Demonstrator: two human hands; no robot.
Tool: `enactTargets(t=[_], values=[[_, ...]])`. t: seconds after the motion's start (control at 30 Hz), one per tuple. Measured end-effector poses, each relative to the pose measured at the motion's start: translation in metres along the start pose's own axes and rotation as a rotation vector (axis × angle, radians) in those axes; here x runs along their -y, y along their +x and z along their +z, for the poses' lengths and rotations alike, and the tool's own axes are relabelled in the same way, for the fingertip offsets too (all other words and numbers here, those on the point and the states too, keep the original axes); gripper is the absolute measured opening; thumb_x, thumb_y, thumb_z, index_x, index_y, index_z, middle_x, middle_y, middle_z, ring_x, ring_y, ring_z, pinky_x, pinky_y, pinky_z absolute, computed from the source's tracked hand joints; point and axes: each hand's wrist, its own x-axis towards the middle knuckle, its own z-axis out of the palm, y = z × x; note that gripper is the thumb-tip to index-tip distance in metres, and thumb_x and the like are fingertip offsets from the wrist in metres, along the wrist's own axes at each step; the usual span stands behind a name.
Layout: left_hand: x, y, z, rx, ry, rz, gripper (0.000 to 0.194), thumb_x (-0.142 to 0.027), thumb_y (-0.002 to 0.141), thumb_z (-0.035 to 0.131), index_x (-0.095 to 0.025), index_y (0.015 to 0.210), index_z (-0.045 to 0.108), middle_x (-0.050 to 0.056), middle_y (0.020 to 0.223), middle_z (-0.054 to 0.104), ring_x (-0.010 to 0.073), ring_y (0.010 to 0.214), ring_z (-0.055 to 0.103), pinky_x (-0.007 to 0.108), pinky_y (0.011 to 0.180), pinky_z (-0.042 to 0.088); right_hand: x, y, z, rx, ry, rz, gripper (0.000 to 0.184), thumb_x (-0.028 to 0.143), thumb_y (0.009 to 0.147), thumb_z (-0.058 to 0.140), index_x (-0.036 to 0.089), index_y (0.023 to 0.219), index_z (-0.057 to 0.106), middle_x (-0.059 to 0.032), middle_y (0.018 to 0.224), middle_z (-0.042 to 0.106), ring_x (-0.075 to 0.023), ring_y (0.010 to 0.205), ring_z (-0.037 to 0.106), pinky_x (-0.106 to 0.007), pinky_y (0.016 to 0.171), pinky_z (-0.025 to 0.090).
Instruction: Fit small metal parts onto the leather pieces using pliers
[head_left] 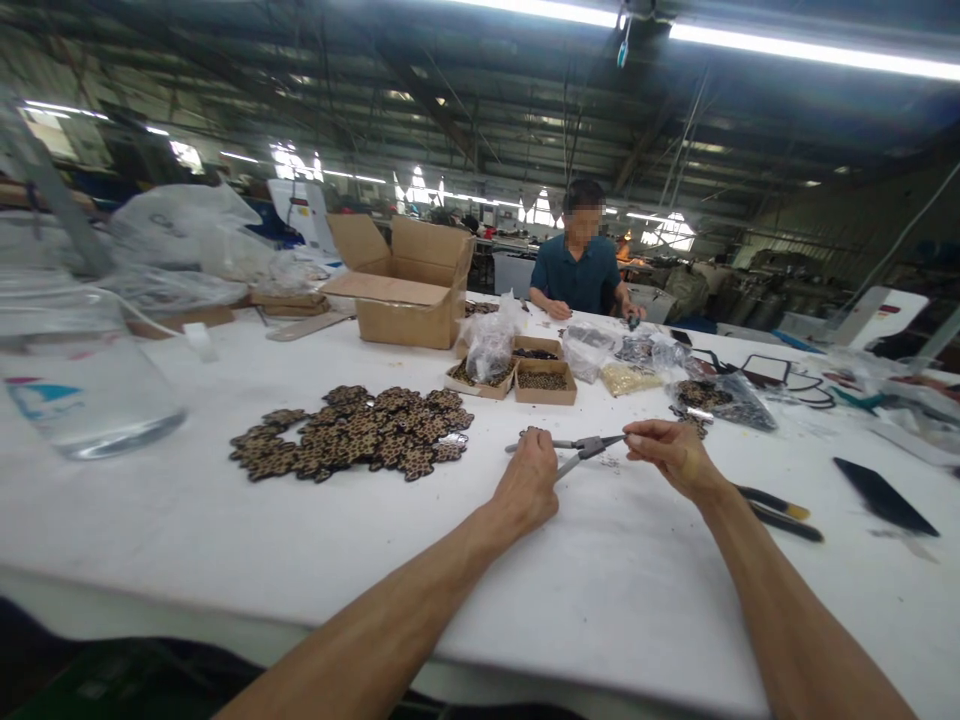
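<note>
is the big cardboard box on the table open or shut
Open. The cardboard box has its flaps spread apart, the near one folded outward; whether anything is inside, cannot tell.

**Lighting uneven; edge distortion noted**

Overhead tube lights (814,52) glare white along the top edge. The counter (187,540) is brightly lit with faint, soft shadows; the roof (300,70) is dim. Distant windows (540,208) burn out. Left-edge container (90,375) appears stretched and blurred.

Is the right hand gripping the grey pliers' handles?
No, the left hand holds the grey pliers by the handles.
</note>
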Motion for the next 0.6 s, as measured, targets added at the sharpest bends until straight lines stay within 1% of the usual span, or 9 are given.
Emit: enactTargets(t=[0.13, 0.37, 0.6], values=[[-0.0001, -0.0004, 0.0005, -0.020, 0.013, 0.009, 0.062, 0.006, 0.056, 0.058, -0.016, 0.111, 0.043, 0.015, 0.121, 0.047, 0.0265, 0.109, 0.051, 0.036, 0.092, 0.048, -0.0029, 0.0013, 0.0042, -0.057, -0.055, -0.056, 0.038, 0.033, 0.065, 0.093, 0.015, 0.095, 0.083, -0.0072, 0.081, 0.077, -0.0208, 0.071, 0.069, -0.041, 0.076, 0.062], [0.0013, -0.0008, 0.0009, -0.039, 0.001, 0.017, 0.062, 0.005, 0.055, 0.059, -0.017, 0.110, 0.042, 0.015, 0.120, 0.047, 0.0268, 0.109, 0.050, 0.037, 0.092, 0.047, -0.0017, 0.0003, 0.0050, -0.057, 0.040, -0.056, 0.038, 0.037, 0.067, 0.093, 0.013, 0.095, 0.083, -0.0111, 0.085, 0.078, -0.0247, 0.080, 0.073, -0.044, 0.082, 0.064], [0.0008, -0.0015, 0.0015, -0.038, 0.054, -0.015, 0.062, 0.003, 0.058, 0.059, -0.017, 0.114, 0.042, 0.015, 0.121, 0.049, 0.0267, 0.108, 0.050, 0.037, 0.088, 0.048, -0.0040, 0.0018, 0.0049, -0.049, 0.018, -0.082, 0.039, 0.038, 0.068, 0.092, 0.014, 0.096, 0.082, -0.0098, 0.085, 0.079, -0.0240, 0.078, 0.073, -0.044, 0.082, 0.064]])
